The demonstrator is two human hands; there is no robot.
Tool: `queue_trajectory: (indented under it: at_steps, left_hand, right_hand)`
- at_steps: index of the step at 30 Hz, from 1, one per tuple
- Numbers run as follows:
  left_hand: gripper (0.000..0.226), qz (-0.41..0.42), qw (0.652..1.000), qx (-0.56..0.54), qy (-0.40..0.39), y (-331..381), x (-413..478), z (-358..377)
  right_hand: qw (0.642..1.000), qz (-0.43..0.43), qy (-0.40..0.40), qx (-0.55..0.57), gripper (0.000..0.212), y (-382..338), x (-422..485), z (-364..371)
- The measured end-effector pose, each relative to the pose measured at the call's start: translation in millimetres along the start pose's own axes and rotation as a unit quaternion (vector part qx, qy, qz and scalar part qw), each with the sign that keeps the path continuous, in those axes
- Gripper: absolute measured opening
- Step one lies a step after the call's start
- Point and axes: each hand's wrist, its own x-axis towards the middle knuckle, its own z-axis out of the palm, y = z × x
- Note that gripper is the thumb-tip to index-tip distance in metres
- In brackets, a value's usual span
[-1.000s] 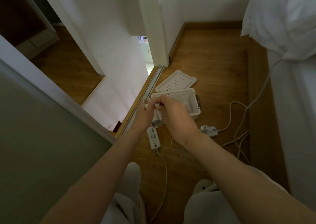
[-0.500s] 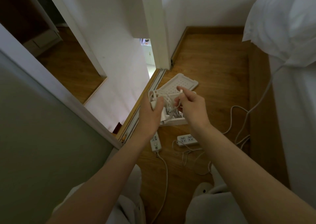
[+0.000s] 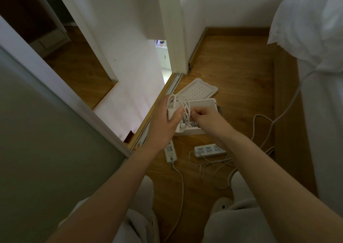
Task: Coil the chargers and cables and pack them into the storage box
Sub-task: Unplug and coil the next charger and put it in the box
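Landmark: the white rectangular plastic storage box (image 3: 207, 102), open-topped, standing on the warm-toned wooden plank floor (image 3: 237, 60).

Left hand (image 3: 163, 118) is closed around a white blocky charger brick (image 3: 171, 112) with loops of thin white cable (image 3: 182, 103) draped over it; this bundle is held over the box's near-left corner. Right hand (image 3: 206, 115) is curled, fingertips pinched on the same cable strands, over the box's open mouth. More white cable and a plug show inside the box beneath the hands; details too small to tell.

Just beyond the box, partly tucked behind its far rim, lies a flat white perforated plastic lid (image 3: 198, 89), rounded corners, rows of small holes.

On the near side of the box lie two power strips: a narrow white strip with round button (image 3: 170, 152) beside the near-left corner, its cord running toward the person, and a white three-socket power strip (image 3: 209, 149) lying crosswise.

Right of the box, a tangle of loose white cords (image 3: 259, 131) snakes across the floor and up the white bed sheet (image 3: 324, 112). A soft white pillow (image 3: 306, 23) overhangs the bed's edge.

Left of the box, a metal sliding-door track (image 3: 174, 83) and a mirrored door panel.
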Motion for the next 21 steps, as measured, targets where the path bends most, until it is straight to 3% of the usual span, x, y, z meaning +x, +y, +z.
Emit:
queue_trajectory:
  at_steps: [3, 11, 13, 16, 21]
  left_hand:
    - [0.023, -0.025, 0.999, -0.018, 0.010, -3.6, 1.8, 0.1]
    - [0.021, -0.048, 0.998, -0.029, -0.008, -4.9, 2.9, 4.3]
    - [0.006, -0.075, 0.995, -0.059, -0.027, -3.4, 3.5, 4.1]
    - [0.015, -0.100, 0.990, -0.085, -0.053, -1.2, 2.9, 5.3]
    - [0.005, -0.158, 0.980, -0.099, -0.066, -3.9, 4.0, 6.5]
  right_hand:
    - [0.999, -0.014, -0.024, 0.018, 0.022, -2.2, -3.2, 3.4]
    - [0.999, -0.040, 0.026, 0.000, 0.017, 4.7, 0.0, -0.4]
    - [0.999, -0.039, 0.012, 0.005, 0.017, 4.4, 0.1, -2.8]
    - [0.999, -0.027, -0.016, -0.012, 0.020, 5.6, 1.6, -6.3]
    - [0.999, -0.019, -0.028, -0.036, 0.028, 4.7, -1.3, -11.1]
